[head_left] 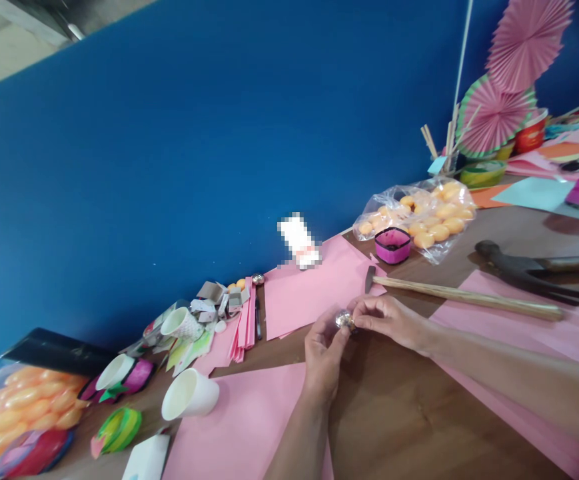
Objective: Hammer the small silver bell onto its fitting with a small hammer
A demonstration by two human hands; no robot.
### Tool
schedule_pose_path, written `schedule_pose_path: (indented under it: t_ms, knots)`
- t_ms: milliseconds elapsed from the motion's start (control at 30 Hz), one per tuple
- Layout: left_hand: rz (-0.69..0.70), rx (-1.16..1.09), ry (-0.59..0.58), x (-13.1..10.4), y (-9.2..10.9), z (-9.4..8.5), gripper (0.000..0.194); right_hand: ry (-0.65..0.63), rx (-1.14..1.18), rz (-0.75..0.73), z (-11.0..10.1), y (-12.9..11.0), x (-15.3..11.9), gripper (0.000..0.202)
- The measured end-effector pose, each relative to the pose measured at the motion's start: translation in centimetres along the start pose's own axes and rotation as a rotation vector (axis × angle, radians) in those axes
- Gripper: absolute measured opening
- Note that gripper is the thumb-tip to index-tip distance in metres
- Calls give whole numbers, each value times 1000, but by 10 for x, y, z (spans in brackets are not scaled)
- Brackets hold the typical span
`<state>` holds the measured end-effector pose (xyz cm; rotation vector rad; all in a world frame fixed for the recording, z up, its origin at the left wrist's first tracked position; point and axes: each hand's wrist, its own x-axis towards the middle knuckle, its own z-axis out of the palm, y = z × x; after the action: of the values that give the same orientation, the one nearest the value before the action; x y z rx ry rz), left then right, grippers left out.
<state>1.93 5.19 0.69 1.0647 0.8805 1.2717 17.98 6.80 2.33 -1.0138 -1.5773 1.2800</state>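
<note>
A small shiny silver ball (342, 319) is held above the brown table between my two hands. My left hand (323, 353) is closed round it, with thumb and fingers on its left and lower sides. At the ball's right edge, the thumb and fingertips of my right hand (388, 320) are pinched together. A small golden glint shows by those fingertips, too small to make out. Just beyond lie pink paper sheets (299, 293), and a wooden-handled hammer (469, 297) rests to the right of them. Another silver ball (258, 279) sits by the blue wall.
A claw hammer (514, 270) lies at right. Near the wall are a bag of orange plastic eggs (439, 223) and a magenta container (392, 247). A white paper cup (190, 395) stands at left, near a green-yellow ring (122, 430) and more orange eggs (34, 403).
</note>
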Motion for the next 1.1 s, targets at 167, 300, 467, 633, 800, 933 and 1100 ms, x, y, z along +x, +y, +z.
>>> schedule_pose_path:
  t_ms: [167, 300, 467, 633, 800, 933, 1100]
  knots:
    - [2, 12, 3, 0, -1, 0, 39, -10, 12, -3, 0, 1, 0, 19]
    - [6, 12, -12, 1, -2, -1, 38, -9, 3, 5, 0, 0, 0, 20]
    - [-6, -8, 6, 1, -1, 0, 40, -17, -13, 1, -1, -1, 0, 21]
    - [-9, -16, 7, 1, 0, 1, 39, -26, -10, 3, -1, 0, 0, 20]
    - [0, -10, 1, 1, 0, 0, 39, -25, 10, 14, 0, -1, -1, 19]
    - [-4, 0, -11, 1, 0, -1, 39, -38, 13, 5, 0, -2, 0, 18]
    - [-5, 13, -12, 1, -2, -2, 40, -47, 15, 4, -1, -2, 0, 18]
